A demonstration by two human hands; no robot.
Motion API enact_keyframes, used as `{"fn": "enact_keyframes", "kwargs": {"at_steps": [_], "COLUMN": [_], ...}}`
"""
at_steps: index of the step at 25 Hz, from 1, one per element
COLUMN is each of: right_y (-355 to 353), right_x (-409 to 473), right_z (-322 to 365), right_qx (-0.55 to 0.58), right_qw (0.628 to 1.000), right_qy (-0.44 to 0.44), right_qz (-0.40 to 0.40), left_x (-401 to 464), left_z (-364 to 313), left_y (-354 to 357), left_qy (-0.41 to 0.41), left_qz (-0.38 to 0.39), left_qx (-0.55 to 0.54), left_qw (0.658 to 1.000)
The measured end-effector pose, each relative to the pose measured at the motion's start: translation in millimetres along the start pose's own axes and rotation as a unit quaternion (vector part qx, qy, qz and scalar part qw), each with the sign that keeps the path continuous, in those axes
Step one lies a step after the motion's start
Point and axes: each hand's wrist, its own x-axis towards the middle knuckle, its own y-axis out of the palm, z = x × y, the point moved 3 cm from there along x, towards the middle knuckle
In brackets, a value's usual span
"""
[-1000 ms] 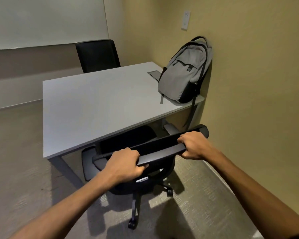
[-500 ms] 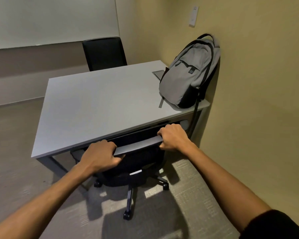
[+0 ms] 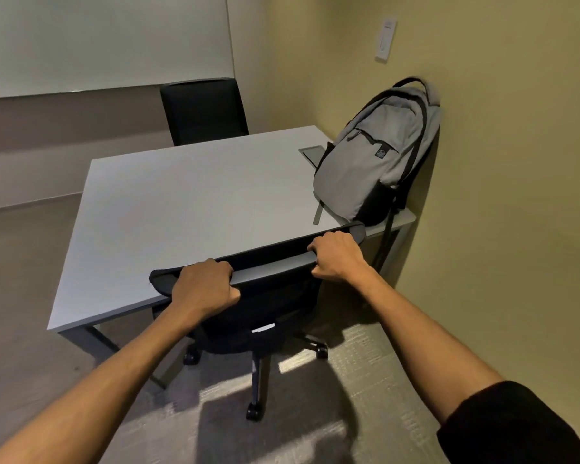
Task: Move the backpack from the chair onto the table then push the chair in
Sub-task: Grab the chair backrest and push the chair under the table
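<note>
Head view. Left hand (image 3: 204, 289) closed over top edge of chair (image 3: 265, 306) backrest, near its left end; right hand (image 3: 337, 257) closed over same edge, near its right end. Backrest top against near edge of table (image 3: 181, 209), seat tucked beneath. Grey backpack (image 3: 369, 162) upright on table beyond right hand, leaning on wall (image 3: 499, 195). 2nd chair (image 3: 205, 112) at far side, beyond left hand.

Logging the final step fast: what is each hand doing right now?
Left hand: closed on the top edge of the chair back.
Right hand: closed on the same top edge, nearer the backpack.
</note>
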Motion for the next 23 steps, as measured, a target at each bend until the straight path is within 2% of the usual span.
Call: {"fn": "enact_keyframes", "kwargs": {"at_steps": [13,23], "right_y": [7.4,10.1], "right_x": [66.7,70.9], "right_z": [-27.7,-37.3], "right_qx": [-0.012,0.015], "right_qw": [0.999,1.0], "right_qy": [0.042,-0.005], "right_qz": [-0.013,-0.021], "left_x": [67.2,74.3], "left_z": [9.8,8.6], "left_y": [8.2,9.9], "left_qy": [0.011,-0.034], "left_qz": [0.003,0.002], "left_qx": [-0.028,0.017], "left_qw": [1.0,0.999]}}
